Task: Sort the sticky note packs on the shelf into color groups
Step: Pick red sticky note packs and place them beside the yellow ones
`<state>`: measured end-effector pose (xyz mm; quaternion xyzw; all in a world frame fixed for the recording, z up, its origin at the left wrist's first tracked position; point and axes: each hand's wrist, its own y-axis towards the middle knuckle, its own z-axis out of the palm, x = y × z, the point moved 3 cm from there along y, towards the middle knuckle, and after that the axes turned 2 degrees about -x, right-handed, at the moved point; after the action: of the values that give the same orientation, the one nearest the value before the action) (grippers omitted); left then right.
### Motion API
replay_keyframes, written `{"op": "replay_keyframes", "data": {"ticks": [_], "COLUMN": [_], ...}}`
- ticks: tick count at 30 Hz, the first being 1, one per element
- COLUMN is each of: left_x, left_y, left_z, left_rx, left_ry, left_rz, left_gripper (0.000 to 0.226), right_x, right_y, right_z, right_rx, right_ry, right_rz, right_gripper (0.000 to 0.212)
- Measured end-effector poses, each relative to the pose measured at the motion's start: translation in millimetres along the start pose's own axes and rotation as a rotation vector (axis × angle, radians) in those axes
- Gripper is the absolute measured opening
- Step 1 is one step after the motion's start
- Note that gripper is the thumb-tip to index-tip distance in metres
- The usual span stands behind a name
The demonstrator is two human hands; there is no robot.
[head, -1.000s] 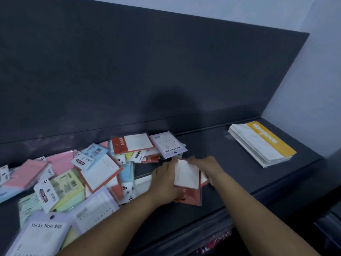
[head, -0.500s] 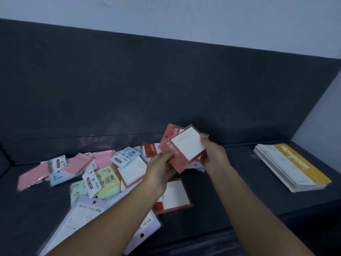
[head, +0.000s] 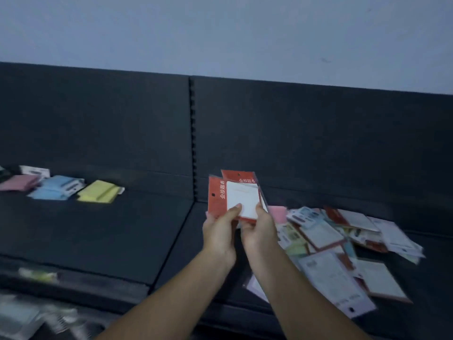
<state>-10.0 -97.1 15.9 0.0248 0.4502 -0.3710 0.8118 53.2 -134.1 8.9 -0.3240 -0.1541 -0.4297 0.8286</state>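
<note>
Holding red packs (head: pixel 241 197) up above the shelf (head: pixel 103 241), centre of view, both hands meeting on them. At least two packs, fanned. Each is a red card with a white pad on the front and pale lettering along the red strip. Front pack roughly upright; the one behind pokes out at top right.

Left hand (head: pixel 218 231): fingers curled behind the lower left corner, thumb pressed on the front pack's white pad. Right hand (head: pixel 259 229): clamped on the lower right edge, thumb on the front, fingers hidden behind. Hands close together; cannot tell if they touch. Both forearms reach in from the near edge.

Mixed pile (head: pixel 343 239) lies on the right part of the shelf, just right of the hands. Red-framed, white, pale blue, pink and green packs overlap at all angles, blurred. Larger white packs lie nearest.

Far left, close to the back panel (head: pixel 98 123), three sorted lots in a row: pink group (head: pixel 19 182), then blue group (head: pixel 55 191), then yellow group (head: pixel 98 195) rightmost. A white-topped pack (head: pixel 34 171) sits behind the pink.

Slotted upright (head: pixel 192 133) splits the back panel, just left of the held packs. Pale wall (head: pixel 220 33) above. Below the shelf's near edge at left are blurred pale items (head: pixel 27 320), not identifiable.
</note>
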Motion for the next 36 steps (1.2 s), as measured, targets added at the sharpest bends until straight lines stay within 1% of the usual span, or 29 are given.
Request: {"op": "replay_keyframes", "data": {"ticks": [2,4,6,9,13,17,19,21,23,26,29,33,36], "left_x": [-21,-45,-70,-101,-124,-130,-131,-133,-138,-153,-168,-178,-193], "left_y": [2,8,17,31,53,77,90,105,122,147,176,205,227], "left_z": [-38,-74,-108,-150,-197,-226,-234,-241,-248,-260,-268,-268,-270], "left_rx": [-0.079,-0.137,-0.134,-0.109,-0.202,-0.272,-0.273,-0.264,-0.292,-0.394,-0.455,-0.497,-0.515], "left_ry": [0.035,0.023,0.036,0.057,0.039,0.055,0.059,0.074,0.152,0.295,0.352,0.416,0.473], "left_rz": [0.066,0.095,0.095,0.045,-0.029,-0.138,-0.196,-0.239,-0.244,-0.17,-0.071,0.033,0.197], "left_gripper": [0.029,0.024,0.017,0.01,0.011,0.003,0.004,0.015,0.018,0.014,0.016,0.011,0.013], "right_x": [-42,-76,-101,-124,-142,-159,-171,-184,-195,-211,-225,-240,-250], "right_y": [-10,-14,-15,-14,-3,19,33,48,63,85,107,127,135], "right_z": [17,29,32,30,33,43,49,59,71,88,101,113,118], "right_rx": [0.016,0.024,-0.022,-0.121,-0.17,-0.094,-0.023,0.019,0.059,0.086,0.057,0.034,-0.009], "right_ry": [0.001,-0.011,-0.069,-0.163,-0.365,-0.506,-0.587,-0.676,-0.758,-0.823,-0.845,-0.878,-0.908], "right_rz": [0.05,0.077,0.105,0.128,0.139,0.202,0.227,0.221,0.19,0.144,0.109,0.074,0.019], "right_gripper": [0.024,0.03,0.031,0.028,0.018,0.003,0.006,0.011,0.018,0.026,0.033,0.033,0.039]}}
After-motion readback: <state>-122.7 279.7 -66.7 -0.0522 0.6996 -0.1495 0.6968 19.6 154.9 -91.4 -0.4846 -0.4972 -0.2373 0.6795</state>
